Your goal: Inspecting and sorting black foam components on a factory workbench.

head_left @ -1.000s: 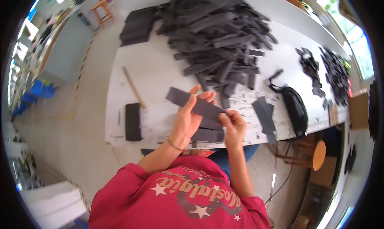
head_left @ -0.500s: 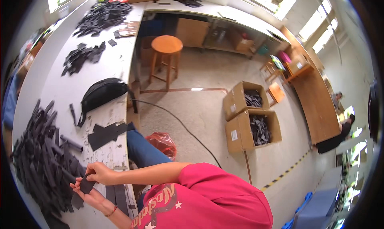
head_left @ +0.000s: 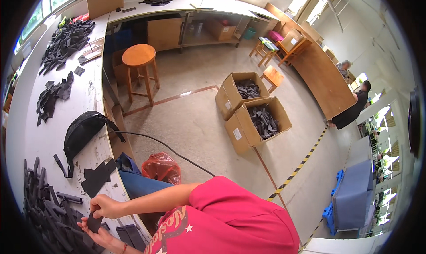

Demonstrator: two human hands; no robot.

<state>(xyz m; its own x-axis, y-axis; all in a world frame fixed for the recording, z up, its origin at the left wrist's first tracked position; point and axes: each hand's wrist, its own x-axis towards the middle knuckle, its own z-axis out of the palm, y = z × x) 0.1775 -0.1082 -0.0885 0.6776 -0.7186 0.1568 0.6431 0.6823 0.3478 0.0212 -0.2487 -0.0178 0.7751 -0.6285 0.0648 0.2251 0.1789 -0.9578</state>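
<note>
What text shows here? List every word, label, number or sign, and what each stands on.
Crimson T-shirt: pale lettering near a white star, partly out of view; wording not copied here.
Nearer cardboard box: white label, too small to read.
Farther cardboard box: pale label, too small to read.
I can make out no other label, number or sign.

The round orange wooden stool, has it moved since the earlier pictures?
No. The round orange wooden stool still stands at the same spot beside the brown floor line; only the camera's view has turned.
</note>
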